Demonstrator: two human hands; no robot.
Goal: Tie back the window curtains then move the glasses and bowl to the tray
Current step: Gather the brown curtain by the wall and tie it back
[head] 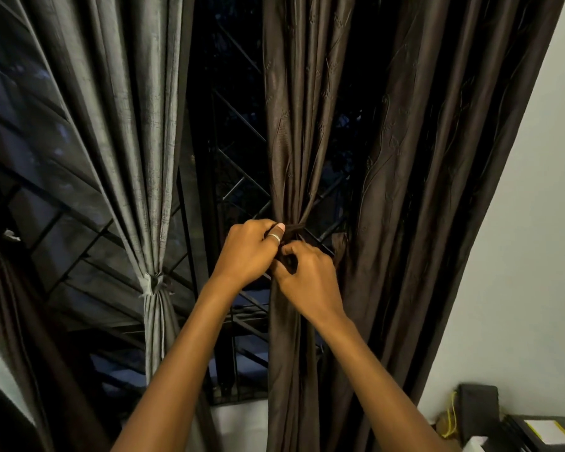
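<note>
The brown curtain (291, 141) hangs at the right part of the window (235, 190), dark and shiny, its folds pulled in to a narrow waist. Both hands meet at this waist and touch each other. The left hand (247, 252) pinches the dark tie band (293, 228), and the right hand (307, 278), just under it, curls its fingers on the same band. At the left, a grey curtain (137, 158) is already tied.

Upper left, the grey curtain (124, 125) shows a faint streaky weave. The brown curtain (405, 158), right, is glossy with stitched vine lines. The black window grille (238, 197) between them forms diamonds. At centre is a silver ring (274, 237), and lower right a yellow cord (451, 415) against a pale wall (535, 256).
</note>
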